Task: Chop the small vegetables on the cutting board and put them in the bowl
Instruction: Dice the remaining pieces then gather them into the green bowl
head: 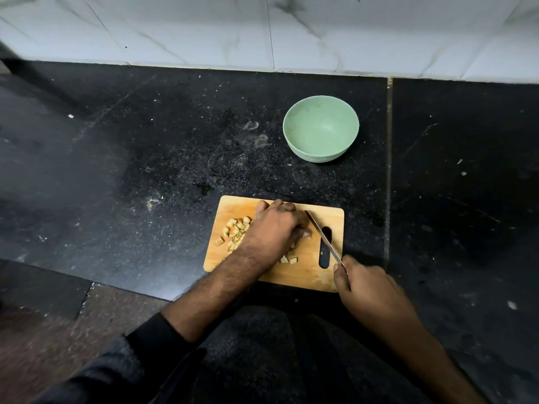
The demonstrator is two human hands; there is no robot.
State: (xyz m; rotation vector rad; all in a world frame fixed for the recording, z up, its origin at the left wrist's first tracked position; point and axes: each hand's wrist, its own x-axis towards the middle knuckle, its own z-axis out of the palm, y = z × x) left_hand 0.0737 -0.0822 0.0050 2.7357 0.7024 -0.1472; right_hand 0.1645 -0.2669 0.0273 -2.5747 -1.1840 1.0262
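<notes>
Head view looks down on a black speckled stone counter (175, 147), with wide bare stone to the left and right of the work area and a white marble-patterned tiled wall (262, 30) closing off the far edge. A pale seam (388, 170) runs front to back through the stone just right of the rectangular light wooden cutting board (309, 272), which sits near the counter's front edge, close to the person's body.

On the board, a heap of small tan chopped vegetable pieces (236, 230) lies at the left end, with a few more pieces (288, 260) near the middle. The left hand (277, 225) reaches across the board, fingers curled down over something being cut; what lies beneath them is hidden. The right hand (364, 284) grips the handle of a slim steel-bladed knife (323, 237), whose blade slants over the board's oval handle slot (326, 247), its tip beside the left fingers.

Beyond the board, well apart, stands a round pale green bowl (320, 154) with nothing visible inside. White specks and smudges scatter across the stone between.
</notes>
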